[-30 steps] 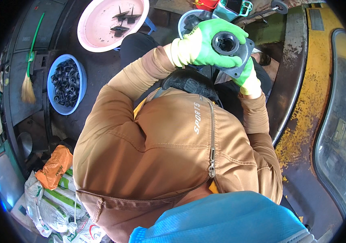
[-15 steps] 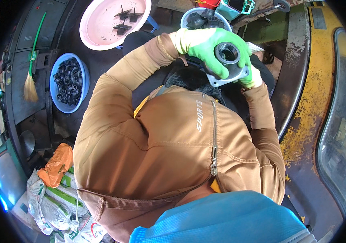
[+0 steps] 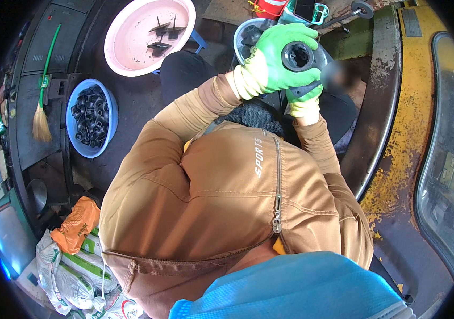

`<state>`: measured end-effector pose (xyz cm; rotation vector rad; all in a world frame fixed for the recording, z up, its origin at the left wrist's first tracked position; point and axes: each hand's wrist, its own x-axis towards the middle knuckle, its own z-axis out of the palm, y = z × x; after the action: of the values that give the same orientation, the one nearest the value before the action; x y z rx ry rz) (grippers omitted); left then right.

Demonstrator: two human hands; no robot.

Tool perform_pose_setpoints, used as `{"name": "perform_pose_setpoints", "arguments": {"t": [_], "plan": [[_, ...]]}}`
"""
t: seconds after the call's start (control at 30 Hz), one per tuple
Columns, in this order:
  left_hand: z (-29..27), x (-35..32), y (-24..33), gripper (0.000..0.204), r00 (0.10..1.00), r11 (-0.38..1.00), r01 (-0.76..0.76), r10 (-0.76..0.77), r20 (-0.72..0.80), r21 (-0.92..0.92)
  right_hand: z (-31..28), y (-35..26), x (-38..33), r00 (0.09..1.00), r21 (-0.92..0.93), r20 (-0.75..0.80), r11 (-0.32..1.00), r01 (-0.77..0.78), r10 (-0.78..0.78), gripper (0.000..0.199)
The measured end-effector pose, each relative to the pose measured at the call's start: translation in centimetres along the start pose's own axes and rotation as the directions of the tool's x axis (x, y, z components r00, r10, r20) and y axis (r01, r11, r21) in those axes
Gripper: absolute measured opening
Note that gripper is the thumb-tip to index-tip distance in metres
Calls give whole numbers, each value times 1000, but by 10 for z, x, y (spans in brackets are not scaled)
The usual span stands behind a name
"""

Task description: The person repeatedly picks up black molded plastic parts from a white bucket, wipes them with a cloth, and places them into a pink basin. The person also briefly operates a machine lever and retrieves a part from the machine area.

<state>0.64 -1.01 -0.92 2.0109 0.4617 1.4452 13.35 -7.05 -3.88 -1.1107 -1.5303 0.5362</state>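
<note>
My left hand (image 3: 276, 63), in a green glove with a pale yellow cuff, curls its fingers around a black flanged part (image 3: 297, 68). The part's round, ring-shaped opening faces up between thumb and fingers. A grey edge of it shows past the fingertips, on the right. Just below, my right hand (image 3: 303, 102), gloved the same way, is at the underside of the part. Its fingers are mostly hidden behind the part and the left hand, so their grip does not show.
A pink basin (image 3: 115, 45) holds several dark finned pieces. One blue basin (image 3: 114, 109) at left is full of small black parts; another blue basin (image 3: 239, 40) stands beyond my hands. A yellow, rusted machine panel (image 3: 397, 149) runs along the right. Sacks (image 3: 78, 282) lie lower left.
Both hands have shifted slightly left with the black flanged part, and it has turned. Its pale flange corner no longer shows at the lower side. The right hand has moved lower beneath the part.
</note>
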Motion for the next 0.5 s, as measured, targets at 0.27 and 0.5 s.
{"name": "perform_pose_setpoints", "arguments": {"t": [0.27, 0.5], "plan": [[-14, 9, 3, 44, 992, 985, 68, -50, 113, -156, -24, -19, 19, 963, -5, 263, 998, -58, 57, 54], [-25, 12, -2, 39, 899, 929, 191, -35, 437, -317, -40, -4, 13, 792, 92, 561, 932, -350, 242, 61]]}}
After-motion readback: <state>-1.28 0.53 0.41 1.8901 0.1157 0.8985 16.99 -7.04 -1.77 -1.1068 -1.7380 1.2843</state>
